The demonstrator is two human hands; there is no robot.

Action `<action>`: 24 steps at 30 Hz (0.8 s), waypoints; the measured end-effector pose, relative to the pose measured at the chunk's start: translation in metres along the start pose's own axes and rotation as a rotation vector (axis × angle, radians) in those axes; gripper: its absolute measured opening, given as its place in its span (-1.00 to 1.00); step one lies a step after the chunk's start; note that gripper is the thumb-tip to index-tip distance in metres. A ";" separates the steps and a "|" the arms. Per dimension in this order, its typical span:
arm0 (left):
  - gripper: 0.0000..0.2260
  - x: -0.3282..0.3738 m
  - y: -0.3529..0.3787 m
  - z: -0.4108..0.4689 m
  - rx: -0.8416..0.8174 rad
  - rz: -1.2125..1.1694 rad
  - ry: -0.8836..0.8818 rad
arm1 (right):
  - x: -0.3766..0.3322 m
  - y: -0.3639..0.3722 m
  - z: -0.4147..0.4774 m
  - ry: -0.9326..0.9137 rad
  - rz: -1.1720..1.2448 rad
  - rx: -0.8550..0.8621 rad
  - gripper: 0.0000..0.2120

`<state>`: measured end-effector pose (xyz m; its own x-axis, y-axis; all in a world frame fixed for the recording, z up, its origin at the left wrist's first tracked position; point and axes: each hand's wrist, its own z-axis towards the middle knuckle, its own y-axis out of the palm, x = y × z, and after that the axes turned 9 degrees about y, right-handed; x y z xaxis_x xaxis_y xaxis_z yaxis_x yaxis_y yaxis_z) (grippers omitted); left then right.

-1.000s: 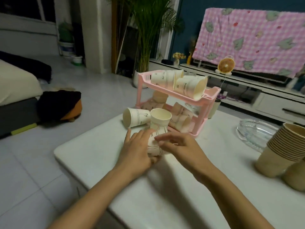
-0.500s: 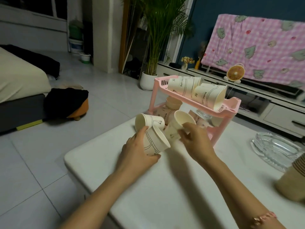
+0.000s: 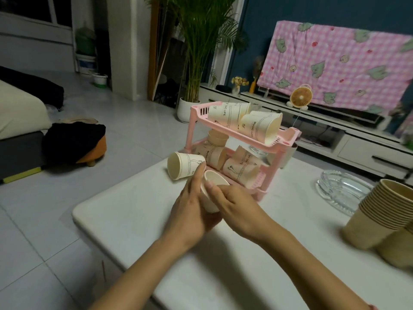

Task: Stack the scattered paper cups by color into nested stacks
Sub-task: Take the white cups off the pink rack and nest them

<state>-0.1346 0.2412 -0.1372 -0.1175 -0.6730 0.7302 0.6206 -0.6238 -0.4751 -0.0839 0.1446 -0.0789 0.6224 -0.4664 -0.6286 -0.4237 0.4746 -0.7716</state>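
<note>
White cup sits tilted over the counter, left grip curled round it, right grip pinching its rim.

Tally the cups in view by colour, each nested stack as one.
Loose white printed cups: 6
Held white cup, gripped by left hand and right hand: 1
Brown cups or stacks: 3
Total: 10
</note>
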 end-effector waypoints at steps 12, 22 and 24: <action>-0.43 0.007 0.003 0.002 0.151 -0.010 -0.086 | 0.010 -0.023 -0.010 0.087 0.265 0.187 -0.71; -0.35 -0.006 0.002 0.003 0.148 -0.094 -0.108 | 0.022 -0.010 0.022 0.202 0.312 0.220 -0.88; -0.28 -0.004 -0.001 0.001 0.232 -0.060 -0.138 | 0.019 -0.007 0.035 0.179 0.291 0.257 -0.87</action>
<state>-0.1338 0.2456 -0.1390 -0.0623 -0.5674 0.8211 0.7788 -0.5421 -0.3156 -0.0466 0.1583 -0.0816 0.3673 -0.3967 -0.8413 -0.3728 0.7659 -0.5239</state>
